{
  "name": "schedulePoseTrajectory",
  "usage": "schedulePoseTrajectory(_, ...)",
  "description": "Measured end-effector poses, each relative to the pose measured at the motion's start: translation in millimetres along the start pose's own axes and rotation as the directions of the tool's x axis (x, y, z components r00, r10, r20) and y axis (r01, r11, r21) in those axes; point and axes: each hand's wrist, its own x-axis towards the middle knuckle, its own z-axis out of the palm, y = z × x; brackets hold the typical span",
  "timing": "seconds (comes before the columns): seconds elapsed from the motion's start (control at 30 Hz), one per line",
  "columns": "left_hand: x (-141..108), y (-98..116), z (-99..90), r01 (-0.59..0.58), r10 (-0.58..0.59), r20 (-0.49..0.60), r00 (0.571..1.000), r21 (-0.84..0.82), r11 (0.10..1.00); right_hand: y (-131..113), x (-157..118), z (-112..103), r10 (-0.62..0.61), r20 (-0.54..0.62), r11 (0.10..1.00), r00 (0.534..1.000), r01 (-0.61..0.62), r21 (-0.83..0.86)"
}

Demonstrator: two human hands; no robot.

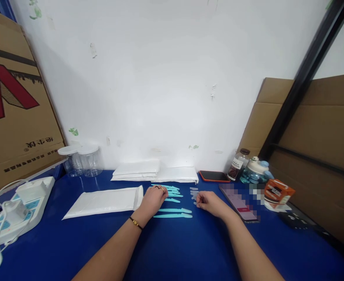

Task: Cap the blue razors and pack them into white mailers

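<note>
Several light-teal eyebrow razors lie side by side across the blue table, their heads toward the right. My left hand, with a ring and a bracelet, bends over the handles; its fingers are closed on one razor, and the grip itself is partly hidden. To the right of the razors is a short column of small translucent caps. My right hand rests at the lower end of this column, thumb and fingers pinched together. One cap touches or lies close to these fingertips; I cannot tell whether it is held.
A white padded mailer lies left of my left hand. More white mailers are stacked by the wall. A phone, a bottle and an orange box are right; a power strip and clear jars left.
</note>
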Motion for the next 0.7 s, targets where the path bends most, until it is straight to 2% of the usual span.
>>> schedulePoseTrajectory(0.07,-1.1,4.0,-3.3,-0.011,0.012,0.014,1.0,-0.037,0.999,-4.9,-0.3,-0.4,-0.016,-0.01,0.999,1.0,0.017,0.036)
schedulePoseTrajectory(0.2,-4.2,9.7,-5.4,-0.028,0.034,0.038,0.999,-0.142,0.99,-20.5,-0.4,0.8,-0.111,-0.127,0.982,0.986,0.129,0.141)
schedulePoseTrajectory(0.3,-5.2,10.8,-4.8,-0.019,0.029,0.049,0.998,-0.193,0.981,-29.6,0.1,3.5,-0.132,-0.162,0.974,0.978,0.159,0.165)
schedulePoseTrajectory(0.57,-6.0,14.7,-2.8,-0.04,0.051,0.045,0.998,-0.216,0.976,-38.1,2.3,13.7,-0.152,-0.124,0.97,0.981,0.172,0.172)
schedulePoseTrajectory(0.7,-9.3,22.5,-3.8,-0.061,0.085,0.123,0.989,-0.185,0.981,-41.3,0.6,15.3,-0.151,-0.018,0.972,0.988,0.152,0.181)
